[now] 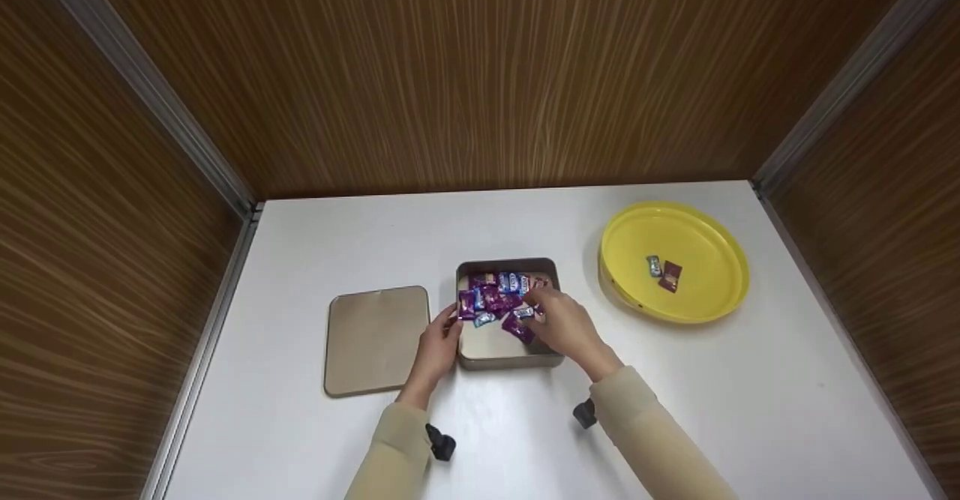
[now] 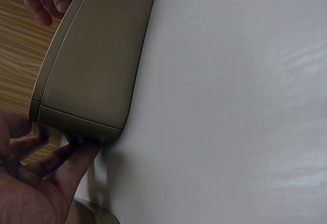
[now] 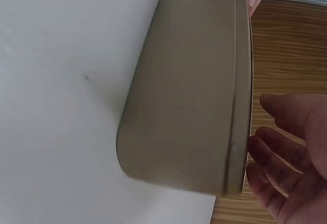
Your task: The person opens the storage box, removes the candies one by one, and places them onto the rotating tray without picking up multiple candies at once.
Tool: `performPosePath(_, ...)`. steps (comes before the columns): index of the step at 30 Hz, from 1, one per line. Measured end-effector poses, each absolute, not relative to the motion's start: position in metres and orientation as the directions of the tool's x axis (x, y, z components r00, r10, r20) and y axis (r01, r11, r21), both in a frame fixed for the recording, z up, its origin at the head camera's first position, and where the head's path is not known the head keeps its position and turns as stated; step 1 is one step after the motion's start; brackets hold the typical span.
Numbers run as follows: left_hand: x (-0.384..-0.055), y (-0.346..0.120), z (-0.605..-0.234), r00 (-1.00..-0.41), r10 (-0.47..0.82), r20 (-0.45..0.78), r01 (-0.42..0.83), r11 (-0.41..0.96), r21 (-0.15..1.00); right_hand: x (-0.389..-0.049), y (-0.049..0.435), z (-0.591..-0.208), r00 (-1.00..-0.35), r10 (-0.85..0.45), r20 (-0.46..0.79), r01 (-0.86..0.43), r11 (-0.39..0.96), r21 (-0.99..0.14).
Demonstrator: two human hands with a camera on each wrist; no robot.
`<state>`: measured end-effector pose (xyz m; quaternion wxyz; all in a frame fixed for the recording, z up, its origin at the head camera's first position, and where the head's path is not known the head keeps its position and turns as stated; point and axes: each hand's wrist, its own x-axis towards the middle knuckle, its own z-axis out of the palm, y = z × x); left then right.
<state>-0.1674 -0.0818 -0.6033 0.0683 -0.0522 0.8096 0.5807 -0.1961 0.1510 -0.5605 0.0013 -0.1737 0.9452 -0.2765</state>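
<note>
A tan rectangular tin (image 1: 510,363) without its lid stands mid-table. Small wrapped candies (image 1: 491,301), purple and blue-white, fill its far part in rough rows. My left hand (image 1: 435,346) rests against the tin's left wall; the left wrist view shows the thumb (image 2: 84,165) touching its side. My right hand (image 1: 562,324) reaches over the tin's right part, fingertips right by a blue-white candy (image 1: 523,312) and a purple candy (image 1: 517,328). In the right wrist view, thumb and fingers (image 3: 278,157) stand apart at the rim, with no candy visible between them.
A tan lid (image 1: 375,342) lies flat on the white table (image 1: 517,440), left of the tin. At the back right is a round yellow tray (image 1: 694,234) with one blue-white and one purple candy (image 1: 670,276). Wood-grain panels (image 1: 480,80) enclose the back and sides.
</note>
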Motion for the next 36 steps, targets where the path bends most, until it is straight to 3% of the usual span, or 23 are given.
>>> performPosePath(13,-0.166,-0.081,-0.605,-0.986,-0.032,-0.163,-0.166,0.296,0.941,-0.193,0.136,-0.587,-0.893,-0.418,0.165,-0.449,0.823,-0.349)
performPosePath(23,-0.164,-0.079,-0.606,-0.987,-0.065,-0.149,-0.162,0.273,0.948,-0.195,0.131,-0.592,-0.913,-0.393,0.105,-0.407,0.892,-0.198)
performPosePath(31,-0.164,-0.081,-0.607,-0.976,-0.096,-0.193,-0.211,0.248,0.945,-0.195,0.128,-0.593,-0.920,-0.381,0.089,-0.391,0.905,-0.168)
performPosePath(36,-0.164,-0.082,-0.607,-0.980,-0.047,-0.195,-0.201,0.252,0.947,-0.195,0.129,-0.594,-0.919,-0.380,0.105,-0.393,0.904,-0.171)
